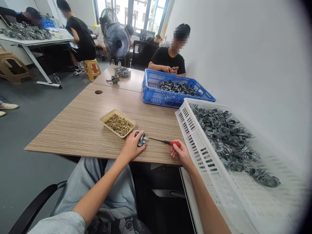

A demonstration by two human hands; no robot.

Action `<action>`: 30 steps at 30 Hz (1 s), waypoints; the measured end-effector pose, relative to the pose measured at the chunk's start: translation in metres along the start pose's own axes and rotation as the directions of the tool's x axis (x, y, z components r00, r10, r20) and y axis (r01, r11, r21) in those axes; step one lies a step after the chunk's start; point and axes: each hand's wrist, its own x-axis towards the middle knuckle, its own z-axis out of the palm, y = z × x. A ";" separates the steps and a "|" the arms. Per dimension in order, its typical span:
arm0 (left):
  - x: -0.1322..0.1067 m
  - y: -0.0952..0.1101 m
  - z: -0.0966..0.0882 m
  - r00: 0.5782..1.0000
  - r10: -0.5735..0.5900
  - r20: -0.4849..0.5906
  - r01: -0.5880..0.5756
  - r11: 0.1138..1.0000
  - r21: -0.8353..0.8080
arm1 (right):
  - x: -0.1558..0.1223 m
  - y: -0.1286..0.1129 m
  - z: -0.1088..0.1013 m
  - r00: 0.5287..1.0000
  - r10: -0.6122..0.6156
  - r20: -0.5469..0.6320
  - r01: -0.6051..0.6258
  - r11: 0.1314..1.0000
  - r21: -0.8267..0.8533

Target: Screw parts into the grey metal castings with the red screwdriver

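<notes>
The small grey metal part (pixel 141 138) sits on the wooden surface (pixel 80 126) near its front edge, just beside a corner of the shallow beige tray. It is dark and compact, with a short light stub on its right side; finer detail is too small to tell. The left hand (pixel 131 146) closes over it from the near side. The screwdriver (pixel 165 142) lies almost level, its thin dark shaft pointing left with the tip meeting the part's stub. Its red handle sits in the fingers of the right hand (pixel 181 153).
</notes>
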 end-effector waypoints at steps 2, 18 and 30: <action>0.000 0.000 0.000 1.000 0.000 -0.002 -0.001 1.000 -0.003 | 0.000 -0.001 0.001 1.000 -0.001 0.000 0.001 1.000 -0.011; 0.000 -0.001 0.001 1.000 0.002 -0.001 -0.002 1.000 -0.006 | 0.001 0.002 0.000 1.000 0.011 -0.001 -0.011 1.000 -0.006; 0.000 -0.001 0.001 1.000 -0.005 0.010 0.005 1.000 -0.004 | 0.000 -0.002 0.004 0.999 0.011 0.030 -0.010 0.999 -0.053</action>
